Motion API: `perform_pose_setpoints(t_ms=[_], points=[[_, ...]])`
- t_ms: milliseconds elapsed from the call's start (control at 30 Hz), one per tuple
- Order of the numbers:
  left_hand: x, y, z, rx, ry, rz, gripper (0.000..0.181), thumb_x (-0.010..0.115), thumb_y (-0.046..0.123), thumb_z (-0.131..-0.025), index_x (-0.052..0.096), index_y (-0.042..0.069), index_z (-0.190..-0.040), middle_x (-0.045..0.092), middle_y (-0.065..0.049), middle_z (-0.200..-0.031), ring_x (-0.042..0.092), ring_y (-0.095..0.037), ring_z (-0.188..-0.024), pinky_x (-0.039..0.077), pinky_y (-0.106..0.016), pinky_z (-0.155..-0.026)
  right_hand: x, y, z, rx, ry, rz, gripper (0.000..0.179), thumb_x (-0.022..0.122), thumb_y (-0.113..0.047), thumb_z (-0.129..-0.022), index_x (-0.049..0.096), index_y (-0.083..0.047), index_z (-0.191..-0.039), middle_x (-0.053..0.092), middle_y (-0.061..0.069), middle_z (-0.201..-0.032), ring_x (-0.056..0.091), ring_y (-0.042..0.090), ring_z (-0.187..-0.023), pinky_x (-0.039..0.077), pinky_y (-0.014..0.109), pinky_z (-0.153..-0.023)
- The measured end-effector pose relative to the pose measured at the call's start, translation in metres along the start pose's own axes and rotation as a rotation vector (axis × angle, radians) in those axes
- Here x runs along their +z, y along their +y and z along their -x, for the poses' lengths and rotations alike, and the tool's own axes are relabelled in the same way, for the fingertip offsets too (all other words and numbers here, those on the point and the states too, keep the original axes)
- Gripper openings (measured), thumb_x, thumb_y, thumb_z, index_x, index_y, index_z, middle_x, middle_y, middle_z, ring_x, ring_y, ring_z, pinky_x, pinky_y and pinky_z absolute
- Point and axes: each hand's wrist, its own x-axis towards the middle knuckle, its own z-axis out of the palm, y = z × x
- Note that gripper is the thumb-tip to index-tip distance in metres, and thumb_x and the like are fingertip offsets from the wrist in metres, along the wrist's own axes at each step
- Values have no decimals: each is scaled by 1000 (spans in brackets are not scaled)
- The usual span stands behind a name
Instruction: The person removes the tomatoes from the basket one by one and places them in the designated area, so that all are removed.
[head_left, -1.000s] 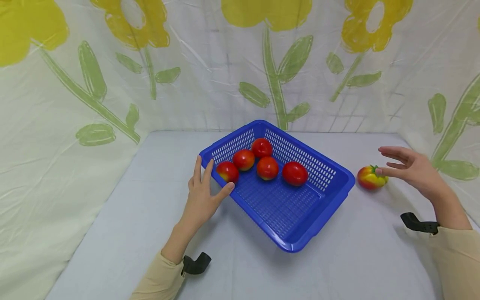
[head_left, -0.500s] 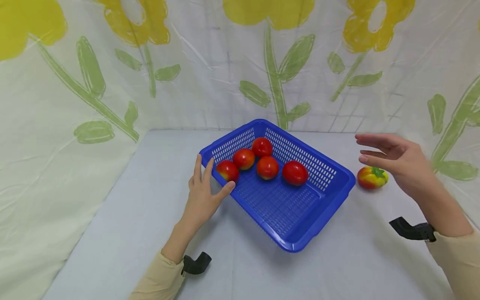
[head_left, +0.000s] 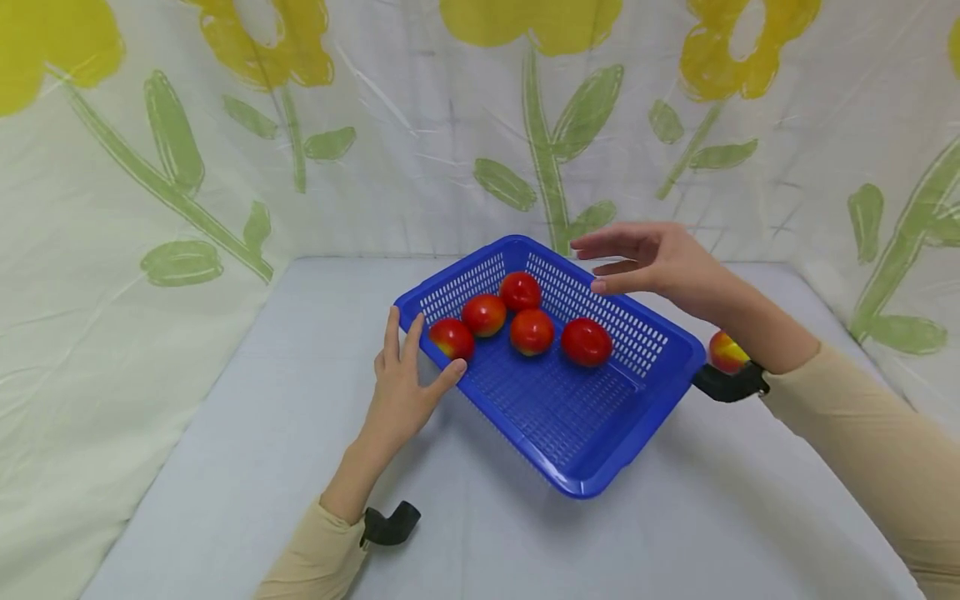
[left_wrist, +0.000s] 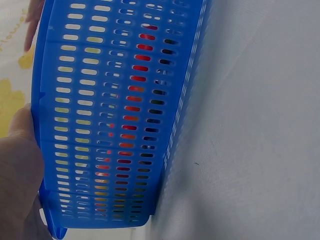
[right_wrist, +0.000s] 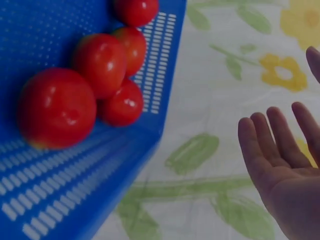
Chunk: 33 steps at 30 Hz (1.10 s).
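Observation:
A blue plastic basket [head_left: 555, 417] with slotted walls sits at an angle on the table. Several shiny red tomatoes [head_left: 587, 342] lie in it, mostly toward the far left end. My left hand [head_left: 401, 392] rests at the basket's left corner, fingers spread and straight, thumb and fingertips at the rim; the left wrist view shows the thumb [left_wrist: 22, 125] against that rim. Over the far right rim hovers my right hand [head_left: 660, 267], holding nothing, its fingers extended. One more tomato [head_left: 724, 352], red and yellow, lies on the table right of the basket, partly hidden behind the right wrist.
A pale cloth covers the table [head_left: 300, 400]. Behind it hangs a white curtain [head_left: 420, 150] painted with yellow flowers and green leaves. Each wrist carries a black camera mount [head_left: 392, 525], the right one overlapping the basket's right corner in the head view.
My right hand has moved left and up from beside the loose tomato to above the basket's far rim. The left hand, basket and tomatoes stay in place.

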Motion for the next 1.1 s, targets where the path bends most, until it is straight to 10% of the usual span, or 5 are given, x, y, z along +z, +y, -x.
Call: perform_pose_setpoints(t_ms=[633,1100], points=[[2,-4,-1,7,-2,6,96,57,68,-87,13,23,-160,-15,1,-163,13,-49,-140,34,-72,-94,92,29,-108,-17,-326,-82,50,81,-15,-83,66,-9,-130,64,5,-128,54,24,-125,44,38,-100],[1,-3,-1,6,-3,12,95,57,67,-87,11,26,-160,-18,5,-162,12,-49,-140,35,-72,-93,126,55,-127,104,-374,-134,50,81,-4,-81,66,-5,-128,63,11,-129,55,27,-123,50,34,-93]])
